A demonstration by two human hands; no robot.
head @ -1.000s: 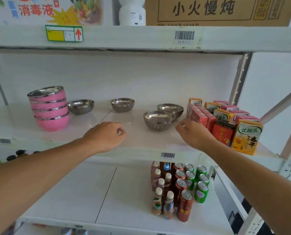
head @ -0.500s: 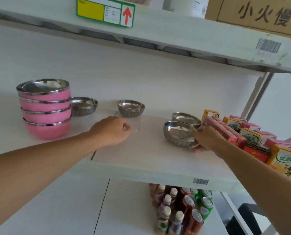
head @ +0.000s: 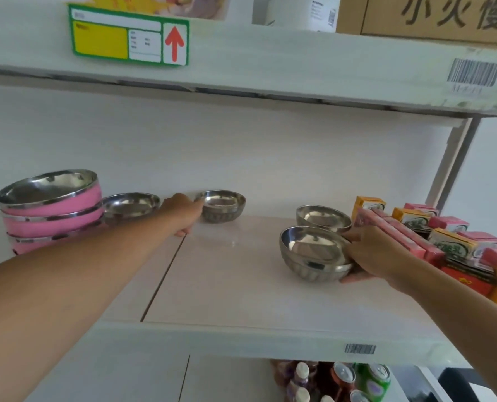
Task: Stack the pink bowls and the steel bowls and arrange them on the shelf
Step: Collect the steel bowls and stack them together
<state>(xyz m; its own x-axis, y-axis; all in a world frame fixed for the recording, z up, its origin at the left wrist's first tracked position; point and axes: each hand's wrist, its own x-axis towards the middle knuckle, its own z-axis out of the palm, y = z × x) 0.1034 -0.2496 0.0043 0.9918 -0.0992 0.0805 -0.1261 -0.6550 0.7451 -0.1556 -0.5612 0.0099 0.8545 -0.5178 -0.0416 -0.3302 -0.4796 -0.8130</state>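
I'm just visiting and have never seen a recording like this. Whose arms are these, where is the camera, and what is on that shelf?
There is no machine here: a person wears a camera on the head, so you look out along both bare arms at a white shelf. At the left stands a stack of pink bowls with steel linings. Four loose steel bowls sit on the shelf. The right hand grips the nearest steel bowl at its rim; another steel bowl sits just behind it. The left hand reaches to the far middle steel bowl, touching or nearly touching its rim; I cannot tell whether it grips. A fourth steel bowl sits beside the pink stack. Drink cartons fill the right end.
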